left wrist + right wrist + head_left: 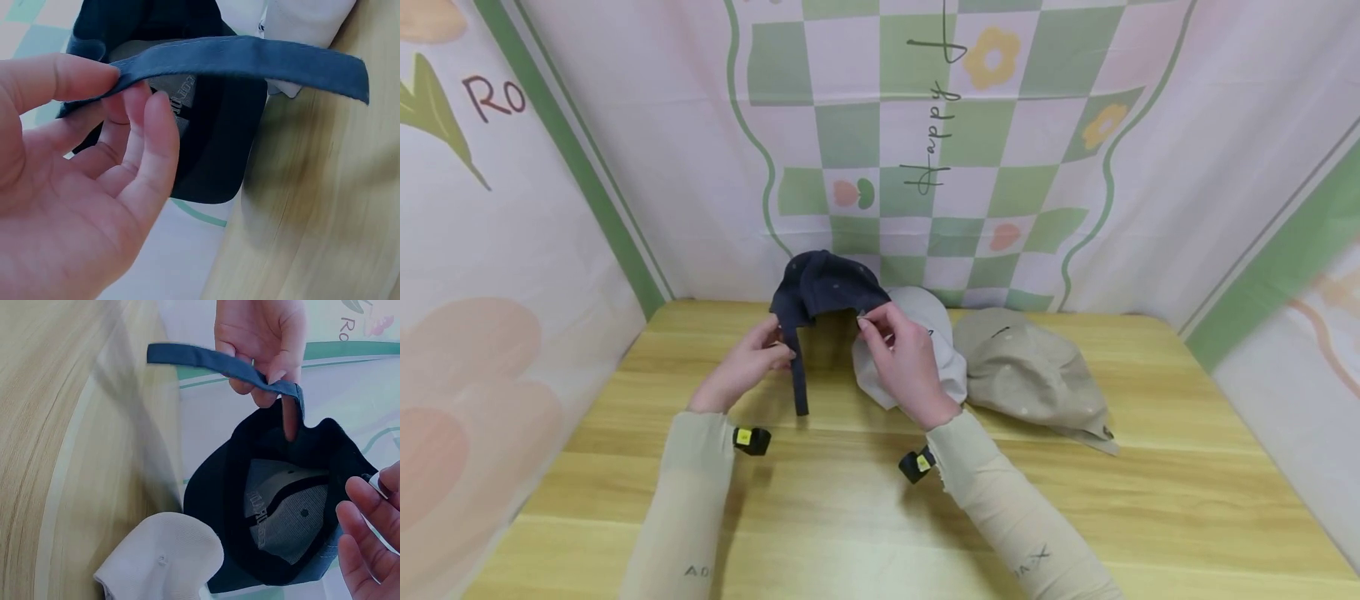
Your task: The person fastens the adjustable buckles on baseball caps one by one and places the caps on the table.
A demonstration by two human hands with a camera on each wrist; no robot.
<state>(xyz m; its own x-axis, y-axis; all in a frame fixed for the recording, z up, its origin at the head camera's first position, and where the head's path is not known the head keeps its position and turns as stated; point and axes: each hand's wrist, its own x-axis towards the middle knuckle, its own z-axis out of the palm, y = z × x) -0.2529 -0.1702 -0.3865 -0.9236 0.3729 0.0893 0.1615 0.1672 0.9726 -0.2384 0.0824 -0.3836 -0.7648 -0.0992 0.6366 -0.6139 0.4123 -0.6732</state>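
A navy baseball cap is held up at the back of the table, its opening towards me. Its loose adjusting strap is pinched near the base by my left hand, and the free end hangs down in the head view. On the opposite side of the cap's opening, my right hand pinches the edge at a small shiny piece, mostly covered by the fingertips. Grey lining with lettering shows inside the cap in the right wrist view.
Behind my right hand lies a white cap. A beige cap sits beside it on the right, touching it. The wooden table ends at a patterned cloth backdrop, with cloth walls at both sides.
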